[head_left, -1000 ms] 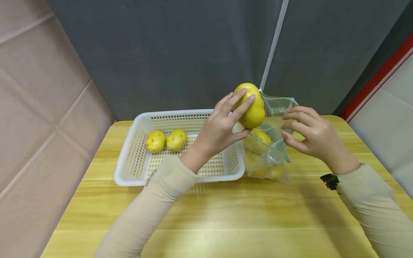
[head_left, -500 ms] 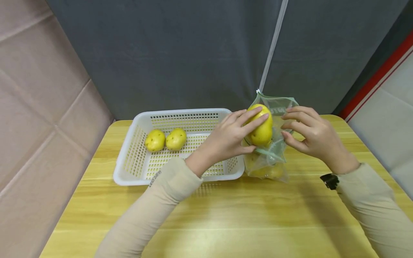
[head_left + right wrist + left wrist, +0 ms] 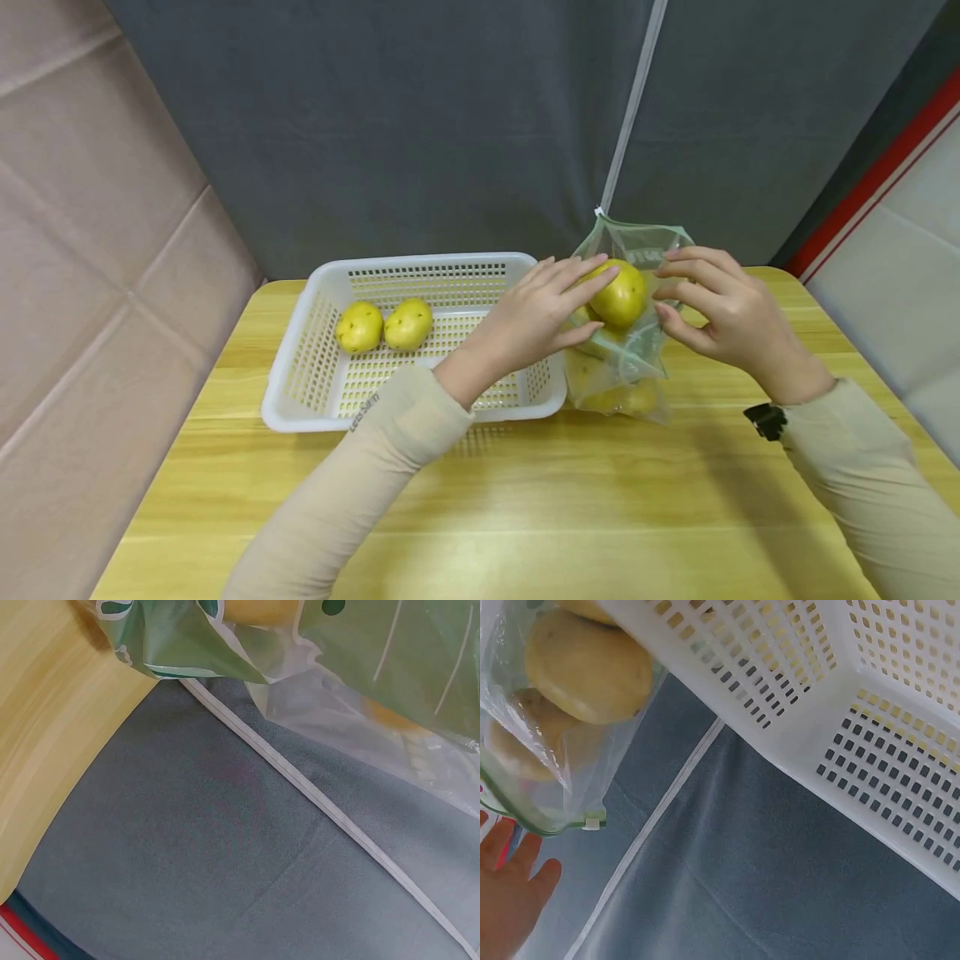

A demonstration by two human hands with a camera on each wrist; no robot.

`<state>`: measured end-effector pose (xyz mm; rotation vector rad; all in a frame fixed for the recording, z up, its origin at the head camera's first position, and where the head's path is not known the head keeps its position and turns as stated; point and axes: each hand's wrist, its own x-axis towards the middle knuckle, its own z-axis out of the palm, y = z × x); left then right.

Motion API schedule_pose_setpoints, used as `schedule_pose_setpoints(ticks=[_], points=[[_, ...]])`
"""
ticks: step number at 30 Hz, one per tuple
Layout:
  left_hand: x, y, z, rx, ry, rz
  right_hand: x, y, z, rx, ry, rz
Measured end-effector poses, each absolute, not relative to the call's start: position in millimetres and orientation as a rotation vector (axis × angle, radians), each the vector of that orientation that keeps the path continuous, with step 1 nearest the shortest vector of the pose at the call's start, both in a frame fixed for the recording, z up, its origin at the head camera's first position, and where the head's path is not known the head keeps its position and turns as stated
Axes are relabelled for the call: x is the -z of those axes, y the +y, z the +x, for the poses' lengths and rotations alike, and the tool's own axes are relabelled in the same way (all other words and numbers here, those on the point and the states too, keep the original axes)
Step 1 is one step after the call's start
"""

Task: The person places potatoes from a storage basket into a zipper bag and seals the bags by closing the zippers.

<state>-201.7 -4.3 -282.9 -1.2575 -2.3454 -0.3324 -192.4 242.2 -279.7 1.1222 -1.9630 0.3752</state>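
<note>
A yellow potato (image 3: pixel 618 293) sits in the mouth of a clear zip bag (image 3: pixel 633 360) with green edging. Several more potatoes show through the plastic below it. My left hand (image 3: pixel 536 312) is beside the mouth, its fingers extended close to the potato; in the left wrist view the left hand (image 3: pixel 510 900) has its fingers spread beside the bag's green rim. At the bag's right side my right hand (image 3: pixel 723 308) grips the rim with bent fingers. The right wrist view has the bag's green printed side (image 3: pixel 405 652), but the right hand is out of that frame.
Left of the bag stands a white perforated basket (image 3: pixel 300 408) with two potatoes (image 3: pixel 384 325) in it. Both stand on a wooden table (image 3: pixel 525 517). A grey curtain (image 3: pixel 412 125) hangs behind the table, and a padded wall (image 3: pixel 90 275) rises on the left.
The left hand has carried the potato rightward and down into the bag's mouth, and its fingers have loosened from it. The right hand has stayed in place at the rim.
</note>
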Motion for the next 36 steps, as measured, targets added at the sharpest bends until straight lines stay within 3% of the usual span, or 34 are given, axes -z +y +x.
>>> schedule_pose_setpoints(ticks=[28,36], points=[[293,-34,-213,-0.177,-2.202,-1.372,281,245,-194,-0.399,-1.943,1.121],[292,-40,-218,-0.126,-1.976,-1.353,281,245,-194,-0.419,-1.926,1.096]])
